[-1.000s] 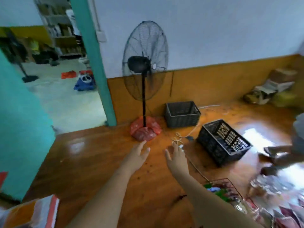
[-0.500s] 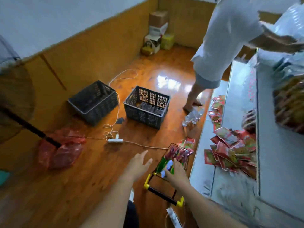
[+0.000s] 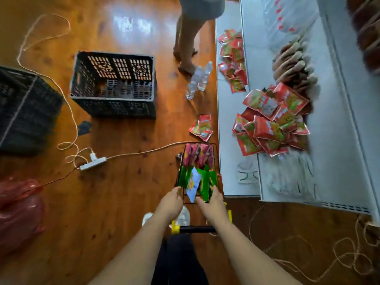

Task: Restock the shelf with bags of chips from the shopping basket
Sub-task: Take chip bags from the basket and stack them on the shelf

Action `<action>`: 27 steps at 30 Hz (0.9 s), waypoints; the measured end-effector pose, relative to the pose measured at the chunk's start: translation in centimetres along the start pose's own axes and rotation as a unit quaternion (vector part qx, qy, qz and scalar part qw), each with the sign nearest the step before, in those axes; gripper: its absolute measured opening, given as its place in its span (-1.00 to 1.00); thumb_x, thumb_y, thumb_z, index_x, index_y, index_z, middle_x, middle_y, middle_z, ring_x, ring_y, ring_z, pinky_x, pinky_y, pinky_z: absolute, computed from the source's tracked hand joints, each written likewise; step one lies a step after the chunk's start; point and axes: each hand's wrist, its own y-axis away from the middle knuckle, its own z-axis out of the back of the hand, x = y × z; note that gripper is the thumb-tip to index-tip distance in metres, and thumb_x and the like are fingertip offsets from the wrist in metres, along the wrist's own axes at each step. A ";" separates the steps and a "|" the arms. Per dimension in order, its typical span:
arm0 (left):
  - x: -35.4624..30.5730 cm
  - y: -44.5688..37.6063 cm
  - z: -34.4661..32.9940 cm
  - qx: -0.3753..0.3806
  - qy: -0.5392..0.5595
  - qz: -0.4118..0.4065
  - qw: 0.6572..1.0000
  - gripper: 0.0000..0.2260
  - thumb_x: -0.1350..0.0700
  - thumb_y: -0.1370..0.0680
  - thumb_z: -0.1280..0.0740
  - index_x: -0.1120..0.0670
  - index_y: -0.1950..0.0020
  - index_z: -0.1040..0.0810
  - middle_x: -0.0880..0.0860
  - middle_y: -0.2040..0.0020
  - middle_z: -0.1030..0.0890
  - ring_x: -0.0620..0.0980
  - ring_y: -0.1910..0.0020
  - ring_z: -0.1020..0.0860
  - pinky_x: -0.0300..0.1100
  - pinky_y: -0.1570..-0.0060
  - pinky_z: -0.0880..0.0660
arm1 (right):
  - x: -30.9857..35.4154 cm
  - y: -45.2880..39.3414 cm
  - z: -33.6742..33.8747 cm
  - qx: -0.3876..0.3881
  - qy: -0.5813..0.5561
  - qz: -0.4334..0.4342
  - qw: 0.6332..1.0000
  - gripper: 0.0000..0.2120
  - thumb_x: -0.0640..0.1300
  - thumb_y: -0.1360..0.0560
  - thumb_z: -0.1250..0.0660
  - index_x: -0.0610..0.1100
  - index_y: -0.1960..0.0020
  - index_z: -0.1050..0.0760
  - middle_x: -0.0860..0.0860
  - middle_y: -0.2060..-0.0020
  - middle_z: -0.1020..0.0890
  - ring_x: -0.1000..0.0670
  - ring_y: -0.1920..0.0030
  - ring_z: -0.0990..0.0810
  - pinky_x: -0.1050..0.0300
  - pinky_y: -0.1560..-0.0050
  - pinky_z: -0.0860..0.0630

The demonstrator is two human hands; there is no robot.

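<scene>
Chips (image 3: 200, 183) w/ both hands (image 3: 172, 202) reaching in.

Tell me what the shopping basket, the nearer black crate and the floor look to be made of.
Shopping basket: thin dark wire, probably metal, with yellow plastic-looking handle ends. Black crate: matte moulded plastic, judging by its lattice walls. Floor: glossy varnished wood, or a wood-look surface, showing grain, knots and glare.

one head camera, looking steeply down.
it sits on my head, facing forward and down over my forearms, close above the shopping basket (image 3: 198, 171), with floor left and shelf (image 3: 337, 120) right.
</scene>
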 end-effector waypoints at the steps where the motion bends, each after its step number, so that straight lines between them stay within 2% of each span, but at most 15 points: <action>1: 0.1 -2.3 -0.7 0.005 0.013 0.008 1.000 -0.59 0.20 -0.62 -0.06 0.09 -0.47 -0.33 0.16 -0.37 -0.49 0.13 -0.17 -0.55 -0.19 -0.11 -0.50 | -0.1 -2.0 -1.1 -0.010 -0.008 -0.018 1.000 -0.14 0.18 -0.45 -0.34 -0.15 -0.55 -0.04 -0.15 -0.44 -0.30 -0.17 -0.42 -0.32 -0.06 -0.33 -0.38; 2: 0.2 -4.4 -1.5 0.012 0.032 0.024 0.999 -0.60 0.23 -0.61 -0.06 0.12 -0.45 -0.35 0.19 -0.35 -0.51 0.09 0.01 -0.58 -0.30 0.11 -0.54 | -0.3 -4.0 -2.3 -0.022 -0.007 -0.029 0.999 -0.15 0.20 -0.44 -0.34 -0.15 -0.55 -0.06 -0.15 -0.44 -0.31 -0.17 -0.41 -0.33 -0.07 -0.31 -0.40; 3: 0.3 -6.5 -2.3 0.017 0.045 0.035 0.998 -0.61 0.26 -0.61 -0.07 0.15 -0.44 -0.35 0.23 -0.31 -0.53 0.01 0.19 -0.54 -0.38 0.36 -0.48 | -0.6 -5.9 -3.6 -0.033 0.001 -0.039 0.999 -0.14 0.23 -0.43 -0.33 -0.14 -0.54 -0.08 -0.13 -0.44 -0.31 -0.17 -0.41 -0.34 -0.08 -0.28 -0.42; 4: 0.5 -8.5 -3.1 0.020 0.052 0.044 0.997 -0.61 0.27 -0.61 -0.09 0.17 -0.44 -0.35 0.27 -0.30 -0.53 -0.04 0.29 -0.48 -0.41 0.52 -0.37 | -0.9 -7.8 -4.9 -0.039 0.009 -0.048 0.998 -0.13 0.27 -0.42 -0.33 -0.15 -0.53 -0.09 -0.13 -0.44 -0.31 -0.16 -0.40 -0.35 -0.08 -0.26 -0.44; 5: 0.8 -10.5 -3.9 0.023 0.070 0.058 0.996 -0.61 0.26 -0.61 -0.11 0.18 -0.45 -0.34 0.28 -0.29 -0.53 -0.01 0.26 -0.48 -0.40 0.51 -0.34 | -1.4 -9.5 -6.2 -0.039 0.013 -0.058 0.997 -0.10 0.29 -0.41 -0.34 -0.16 -0.53 -0.09 -0.12 -0.45 -0.30 -0.16 -0.41 -0.35 -0.08 -0.24 -0.45; 7: 1.4 -13.2 -4.8 0.024 0.079 0.076 0.994 -0.61 0.25 -0.60 -0.12 0.17 -0.45 -0.35 0.23 -0.31 -0.52 0.13 -0.03 -0.56 -0.28 0.22 -0.43 | -2.1 -12.0 -8.6 -0.030 0.009 -0.084 0.996 -0.07 0.31 -0.39 -0.36 -0.18 -0.52 -0.09 -0.13 -0.46 -0.31 -0.18 -0.40 -0.37 -0.08 -0.22 -0.46; 8: 1.8 -14.0 -5.0 0.017 0.069 0.078 0.994 -0.61 0.24 -0.60 -0.11 0.16 -0.44 -0.36 0.20 -0.33 -0.52 0.18 -0.16 -0.55 -0.19 0.07 -0.45 | -2.3 -12.9 -9.4 -0.029 0.003 -0.098 0.995 -0.10 0.30 -0.38 -0.37 -0.19 -0.50 -0.14 -0.14 -0.42 -0.37 -0.19 -0.36 -0.42 -0.07 -0.17 -0.48; 9: 2.1 -14.6 -5.1 0.013 0.055 0.076 0.995 -0.61 0.23 -0.60 -0.10 0.14 -0.43 -0.37 0.18 -0.33 -0.52 0.21 -0.20 -0.54 -0.10 -0.03 -0.47 | -2.6 -13.4 -9.9 -0.033 -0.006 -0.112 0.993 -0.19 0.27 -0.39 -0.38 -0.20 -0.43 -0.23 -0.15 -0.34 -0.46 -0.20 -0.30 -0.48 -0.04 -0.10 -0.50; 10: 2.2 -14.9 -4.8 0.010 0.042 0.071 0.997 -0.61 0.22 -0.60 -0.10 0.13 -0.42 -0.38 0.18 -0.32 -0.52 0.22 -0.19 -0.54 -0.06 -0.05 -0.48 | -2.8 -13.8 -10.1 -0.042 -0.021 -0.120 0.992 -0.31 0.22 -0.41 -0.39 -0.20 -0.35 -0.32 -0.16 -0.25 -0.53 -0.21 -0.22 -0.54 -0.01 -0.01 -0.50; 12: 2.1 -14.5 -3.7 0.005 0.007 0.060 0.998 -0.61 0.18 -0.61 -0.08 0.09 -0.43 -0.36 0.15 -0.30 -0.54 0.17 -0.10 -0.56 -0.10 0.02 -0.46 | -2.7 -13.6 -9.5 -0.055 -0.054 -0.128 0.989 -0.52 0.11 -0.45 -0.41 -0.19 -0.19 -0.43 -0.16 -0.10 -0.61 -0.22 -0.11 -0.59 0.04 0.12 -0.46; 14: 1.2 -13.0 -2.0 0.001 -0.031 0.046 0.998 -0.60 0.16 -0.60 -0.07 0.06 -0.44 -0.34 0.12 -0.31 -0.53 0.12 -0.14 -0.54 -0.14 0.01 -0.44 | -2.4 -12.2 -8.1 -0.057 -0.067 -0.118 0.989 -0.69 0.02 -0.46 -0.40 -0.16 -0.09 -0.48 -0.15 0.01 -0.63 -0.21 -0.02 -0.62 0.06 0.17 -0.48; 19: -4.3 -6.6 2.8 0.017 -0.137 -0.037 0.990 -0.54 0.16 -0.55 -0.21 0.04 -0.47 -0.29 0.12 -0.37 -0.47 0.14 -0.25 -0.50 -0.07 -0.11 -0.49 | -0.7 -5.6 -1.7 -0.052 -0.053 -0.043 0.996 -0.82 -0.07 -0.45 -0.38 -0.10 -0.02 -0.52 -0.08 0.11 -0.63 -0.17 0.04 -0.63 0.08 0.19 -0.49; 22: -7.7 -1.9 5.4 0.060 -0.249 -0.095 0.962 -0.20 0.02 -0.48 -0.42 0.00 -0.58 -0.03 0.13 -0.53 -0.22 0.14 -0.47 -0.28 0.01 -0.39 -0.35 | 0.7 -0.6 3.3 -0.049 -0.046 0.010 0.998 -0.84 -0.08 -0.43 -0.37 -0.06 0.00 -0.52 -0.06 0.16 -0.63 -0.16 0.09 -0.62 0.11 0.27 -0.41; 24: -10.6 1.7 7.0 0.070 -0.314 -0.150 0.935 -0.02 -0.07 -0.41 -0.50 -0.05 -0.59 0.12 0.12 -0.57 -0.08 0.15 -0.54 -0.11 0.02 -0.47 -0.23 | 1.6 3.1 7.0 -0.053 -0.052 0.051 0.996 -0.83 -0.08 -0.43 -0.37 -0.03 -0.02 -0.54 -0.08 0.13 -0.65 -0.15 0.07 -0.62 0.11 0.25 -0.42; 27: -15.1 7.4 8.7 0.060 -0.402 -0.249 0.879 0.08 -0.22 -0.34 -0.51 -0.07 -0.59 0.18 0.10 -0.59 -0.01 0.16 -0.56 -0.02 0.07 -0.52 -0.10 | 2.8 9.3 13.4 -0.061 -0.069 0.103 0.990 -0.89 -0.09 -0.43 -0.41 -0.08 0.06 -0.57 -0.04 0.24 -0.60 -0.08 0.14 -0.58 0.16 0.32 -0.34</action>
